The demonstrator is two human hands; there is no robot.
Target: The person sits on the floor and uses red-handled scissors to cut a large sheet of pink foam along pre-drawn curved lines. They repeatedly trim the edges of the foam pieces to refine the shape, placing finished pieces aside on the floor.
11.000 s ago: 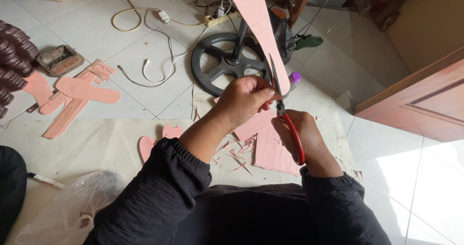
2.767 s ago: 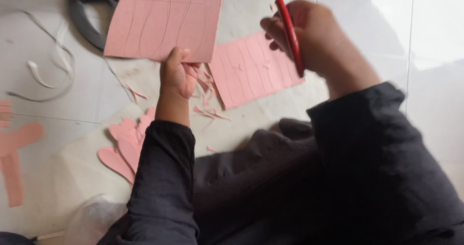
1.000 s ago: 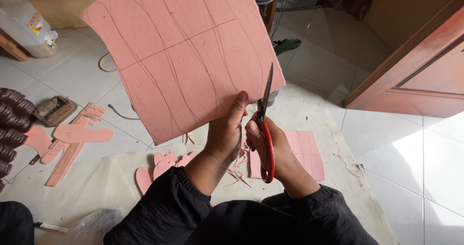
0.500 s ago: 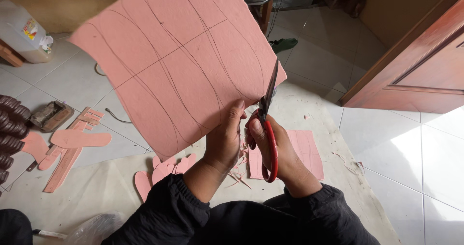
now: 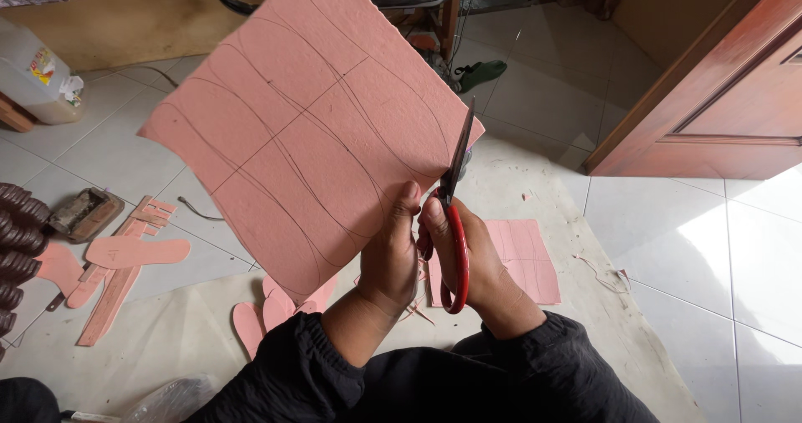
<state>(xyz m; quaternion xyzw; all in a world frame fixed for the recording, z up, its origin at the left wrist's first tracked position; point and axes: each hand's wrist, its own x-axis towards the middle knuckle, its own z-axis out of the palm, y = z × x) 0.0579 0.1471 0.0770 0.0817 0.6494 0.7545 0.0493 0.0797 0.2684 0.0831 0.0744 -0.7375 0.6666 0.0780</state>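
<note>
My left hand (image 5: pixel 391 254) grips the lower edge of a large pink sheet (image 5: pixel 309 122) marked with curved pencil lines, holding it up in front of me. My right hand (image 5: pixel 464 252) holds red-handled scissors (image 5: pixel 454 214), whose blades point up along the sheet's right edge. Both hands touch each other at the sheet's bottom corner. Black sleeves cover both forearms.
Cut pink sole shapes (image 5: pixel 271 310) lie on the floor below the sheet, more pink strips and a sole (image 5: pixel 125 256) to the left. Another marked pink sheet (image 5: pixel 526 260) lies right of my hands. A plastic jug (image 5: pixel 38 76) stands far left, a wooden door (image 5: pixel 718 97) at right.
The sheet has tilted and rotated slightly in my left hand. The scissors stay at its right edge, blades a little further up along it.
</note>
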